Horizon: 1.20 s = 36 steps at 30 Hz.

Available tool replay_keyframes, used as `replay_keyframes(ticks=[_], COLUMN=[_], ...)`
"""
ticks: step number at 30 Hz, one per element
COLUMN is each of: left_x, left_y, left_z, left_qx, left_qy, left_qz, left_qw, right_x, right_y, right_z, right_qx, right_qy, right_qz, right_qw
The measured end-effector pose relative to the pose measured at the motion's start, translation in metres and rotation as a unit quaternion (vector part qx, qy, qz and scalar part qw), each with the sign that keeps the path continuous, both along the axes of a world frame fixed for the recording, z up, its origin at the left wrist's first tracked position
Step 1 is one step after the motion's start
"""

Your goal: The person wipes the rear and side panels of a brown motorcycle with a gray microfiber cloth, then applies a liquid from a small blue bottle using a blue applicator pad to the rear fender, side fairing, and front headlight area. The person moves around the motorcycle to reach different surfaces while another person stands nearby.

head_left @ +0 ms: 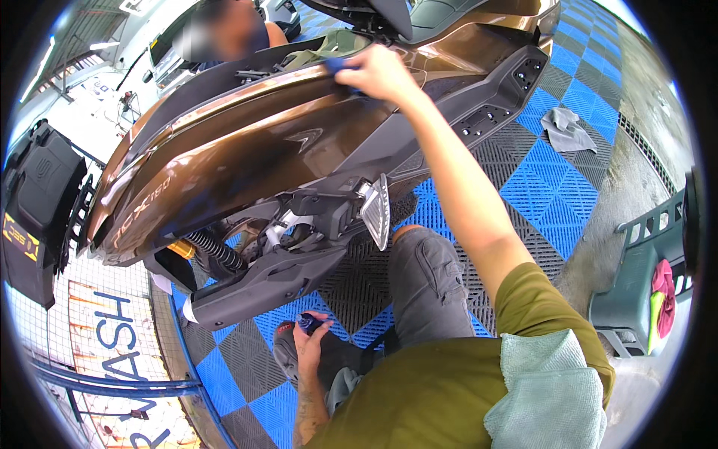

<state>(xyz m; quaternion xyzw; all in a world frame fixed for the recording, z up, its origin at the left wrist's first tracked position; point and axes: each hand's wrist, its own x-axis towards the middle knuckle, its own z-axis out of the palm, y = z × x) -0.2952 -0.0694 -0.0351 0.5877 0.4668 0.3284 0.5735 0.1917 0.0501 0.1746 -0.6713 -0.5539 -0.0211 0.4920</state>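
A brown scooter [254,150] with glossy body panels and black lower trim fills the upper middle. My right hand [381,73] reaches up to its upper side edge, below the seat opening. The fingers are closed on a dark blue pad [340,67], which touches the panel; whether it is sponge or cloth I cannot tell. Low in front of me, my left hand [309,348] is wrapped round a small dark blue bottle [307,323], partly hidden by the fingers. A light green-grey microfiber cloth [550,389] lies over my right shoulder.
The exhaust [262,288] and a folded-out footpeg [375,212] jut toward me. A black top case [41,202] stands at the left. A grey cloth [568,130] lies on the blue and grey floor tiles. At the right is a green stool [624,299]. Another person [232,37] is beyond the scooter.
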Motion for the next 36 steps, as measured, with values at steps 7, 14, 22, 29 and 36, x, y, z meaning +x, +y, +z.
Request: replay_keyframes(ticks=[7, 14, 22, 29, 36], left_x=[0.001, 0.017, -0.006, -0.01, 0.001], left_y=[0.008, 0.014, 0.013, 0.004, 0.009], left_z=[-0.001, 0.006, -0.007, -0.005, -0.003], left_qx=[-0.015, -0.017, 0.021, -0.036, -0.006], left_qy=[0.021, 0.018, 0.037, 0.032, 0.033], left_qz=[0.013, -0.013, -0.015, 0.011, -0.029], left_qw=[1.0, 1.0, 0.999, 0.999, 0.999], right_x=[-0.085, -0.137, 0.06, 0.01, -0.089], right_y=[0.001, 0.008, 0.002, 0.014, 0.001], right_z=[0.003, 0.044, -0.067, -0.091, -0.076], right_qx=[0.189, 0.216, -0.003, 0.158, 0.337], right_qy=[0.015, -0.039, 0.075, 0.095, 0.071], right_qz=[-0.031, 0.135, -0.115, -0.233, -0.06], right_qw=[0.981, 0.966, 0.991, 0.955, 0.937])
